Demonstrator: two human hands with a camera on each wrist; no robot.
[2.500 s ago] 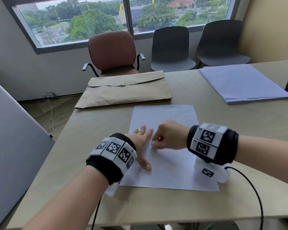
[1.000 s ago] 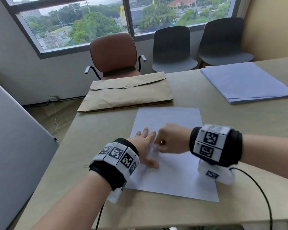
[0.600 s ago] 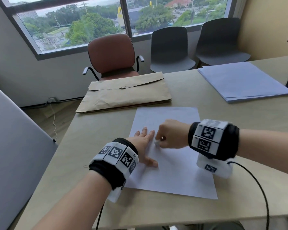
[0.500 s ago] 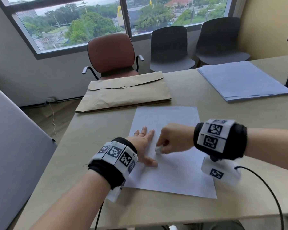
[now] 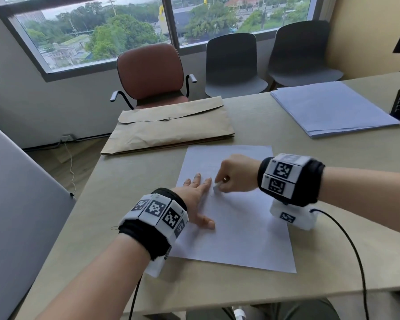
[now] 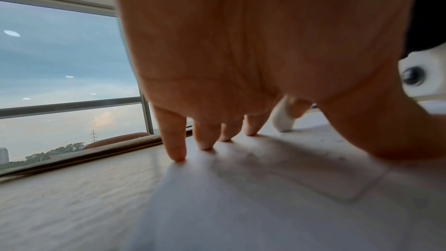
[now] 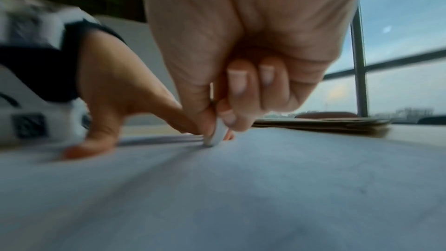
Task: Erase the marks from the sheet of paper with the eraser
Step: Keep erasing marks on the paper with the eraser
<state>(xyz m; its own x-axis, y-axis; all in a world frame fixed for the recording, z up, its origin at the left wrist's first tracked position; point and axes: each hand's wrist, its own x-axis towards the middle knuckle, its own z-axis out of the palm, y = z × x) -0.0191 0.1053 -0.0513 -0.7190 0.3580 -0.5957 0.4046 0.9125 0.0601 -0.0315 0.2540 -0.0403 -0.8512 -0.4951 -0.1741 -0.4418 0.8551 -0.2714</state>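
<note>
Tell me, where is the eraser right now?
In the head view the eraser is pinched in the right hand, its tip on the sheet of paper, just right of the left hand fingertips near mid-sheet.

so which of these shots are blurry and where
Head view: mostly sharp, slight smear on the right hand. Left wrist view: near sheet of paper soft. Right wrist view: left hand motion-smeared, eraser soft-edged.

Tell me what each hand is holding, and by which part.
The right hand pinches the eraser by its upper end. The left hand holds nothing, pressing flat on the sheet of paper.
</note>
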